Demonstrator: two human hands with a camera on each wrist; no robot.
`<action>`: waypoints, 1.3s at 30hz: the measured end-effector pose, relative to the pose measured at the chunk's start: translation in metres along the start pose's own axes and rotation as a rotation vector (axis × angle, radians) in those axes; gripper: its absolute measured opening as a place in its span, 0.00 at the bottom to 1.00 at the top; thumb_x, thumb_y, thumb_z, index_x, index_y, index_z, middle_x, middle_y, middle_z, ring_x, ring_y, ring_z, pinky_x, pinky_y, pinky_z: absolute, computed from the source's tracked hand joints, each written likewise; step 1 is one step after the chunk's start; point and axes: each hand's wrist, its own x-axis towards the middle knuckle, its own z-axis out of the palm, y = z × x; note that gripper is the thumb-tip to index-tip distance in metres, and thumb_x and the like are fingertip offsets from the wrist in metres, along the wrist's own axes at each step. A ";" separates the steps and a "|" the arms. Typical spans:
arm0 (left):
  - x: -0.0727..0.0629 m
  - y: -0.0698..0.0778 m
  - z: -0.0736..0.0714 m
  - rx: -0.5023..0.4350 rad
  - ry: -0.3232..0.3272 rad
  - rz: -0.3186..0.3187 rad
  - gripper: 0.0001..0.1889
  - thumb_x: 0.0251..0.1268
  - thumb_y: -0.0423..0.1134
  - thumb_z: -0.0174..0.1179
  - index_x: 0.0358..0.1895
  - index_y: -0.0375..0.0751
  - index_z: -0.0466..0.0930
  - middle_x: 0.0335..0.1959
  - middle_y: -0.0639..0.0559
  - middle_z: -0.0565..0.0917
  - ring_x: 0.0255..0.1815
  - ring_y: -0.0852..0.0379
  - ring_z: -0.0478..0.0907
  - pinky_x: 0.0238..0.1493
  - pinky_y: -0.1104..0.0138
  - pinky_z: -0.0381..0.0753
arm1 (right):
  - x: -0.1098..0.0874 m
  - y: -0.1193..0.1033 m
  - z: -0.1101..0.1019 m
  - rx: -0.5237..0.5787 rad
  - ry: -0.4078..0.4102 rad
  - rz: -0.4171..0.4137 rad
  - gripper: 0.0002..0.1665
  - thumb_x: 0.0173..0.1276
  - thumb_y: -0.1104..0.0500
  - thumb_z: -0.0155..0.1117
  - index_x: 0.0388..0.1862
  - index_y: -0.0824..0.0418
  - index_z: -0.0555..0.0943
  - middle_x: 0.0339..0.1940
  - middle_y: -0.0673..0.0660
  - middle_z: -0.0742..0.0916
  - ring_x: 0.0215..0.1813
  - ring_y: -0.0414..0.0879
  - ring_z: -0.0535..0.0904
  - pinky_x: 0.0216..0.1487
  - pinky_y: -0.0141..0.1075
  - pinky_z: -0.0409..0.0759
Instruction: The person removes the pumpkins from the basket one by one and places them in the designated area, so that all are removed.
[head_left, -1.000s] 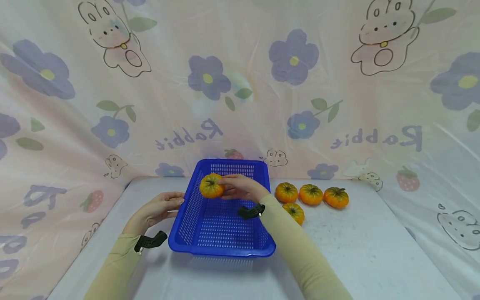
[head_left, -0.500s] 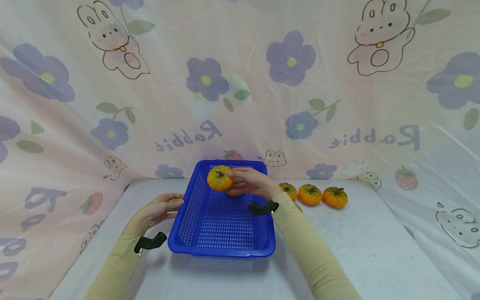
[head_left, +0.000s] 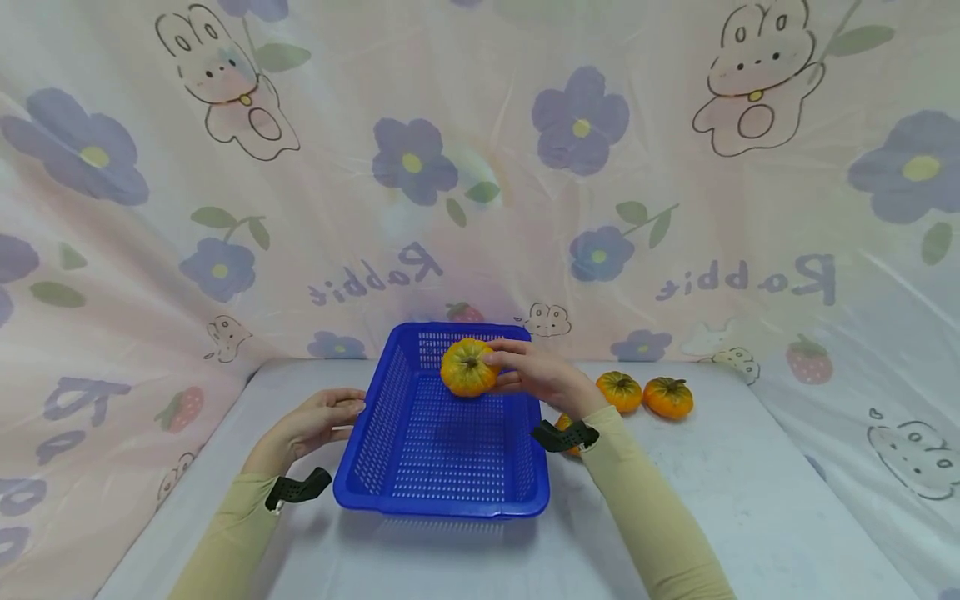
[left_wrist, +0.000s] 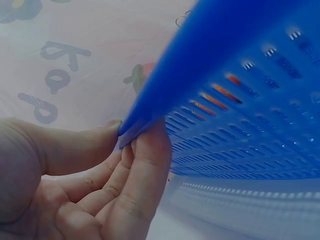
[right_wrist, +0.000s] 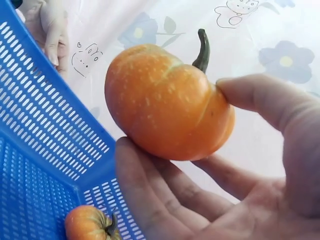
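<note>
My right hand (head_left: 551, 382) holds a small orange pumpkin (head_left: 468, 367) over the far part of a blue plastic basket (head_left: 441, 506). In the right wrist view, the thumb presses near its dark stem and the fingers support it from below. A second pumpkin (right_wrist: 86, 223) lies down in the basket in that view; from the head it is hidden behind the held one. At the basket's left side, my left hand (head_left: 318, 421) pinches the rim, thumb on the outside and fingers curled under the edge, as the left wrist view (left_wrist: 132, 185) shows.
Right of the basket on the white table (head_left: 750, 492) sit two pumpkins, one nearer (head_left: 618, 392) and one farther right (head_left: 668, 398). Another pumpkin (head_left: 567, 422) is partly covered by the right wrist strap. A patterned cloth (head_left: 480, 208) hangs behind and at the sides.
My right hand has moved to the right over the basket with the pumpkin, first rising slightly, then lowering. The right arm now covers more of the table pumpkins. My left hand stays at the rim.
</note>
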 end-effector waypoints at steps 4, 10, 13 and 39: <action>0.000 -0.001 -0.001 -0.001 0.000 0.002 0.28 0.72 0.38 0.53 0.66 0.22 0.56 0.49 0.43 0.79 0.48 0.53 0.78 0.51 0.59 0.80 | -0.011 0.007 -0.003 -0.006 -0.025 -0.003 0.32 0.70 0.54 0.60 0.69 0.64 0.65 0.61 0.65 0.75 0.47 0.58 0.82 0.55 0.49 0.77; 0.001 -0.002 -0.001 0.010 0.005 -0.001 0.28 0.73 0.38 0.53 0.65 0.22 0.56 0.49 0.43 0.78 0.48 0.53 0.78 0.50 0.59 0.80 | -0.028 0.024 -0.013 -0.033 0.006 0.004 0.32 0.72 0.52 0.57 0.69 0.66 0.64 0.60 0.64 0.75 0.48 0.57 0.81 0.55 0.48 0.77; 0.002 -0.001 -0.001 0.020 0.012 -0.005 0.27 0.73 0.37 0.52 0.66 0.22 0.56 0.49 0.43 0.78 0.48 0.53 0.78 0.51 0.59 0.80 | -0.038 0.031 -0.020 -0.029 0.048 0.014 0.34 0.72 0.50 0.56 0.70 0.65 0.63 0.61 0.65 0.75 0.50 0.56 0.81 0.55 0.48 0.77; 0.002 -0.005 -0.001 -0.035 0.017 0.010 0.27 0.74 0.35 0.50 0.66 0.20 0.54 0.48 0.46 0.79 0.47 0.55 0.79 0.51 0.62 0.80 | -0.119 0.072 -0.107 0.057 0.299 -0.015 0.44 0.77 0.47 0.48 0.74 0.72 0.42 0.68 0.73 0.61 0.51 0.46 0.78 0.57 0.43 0.76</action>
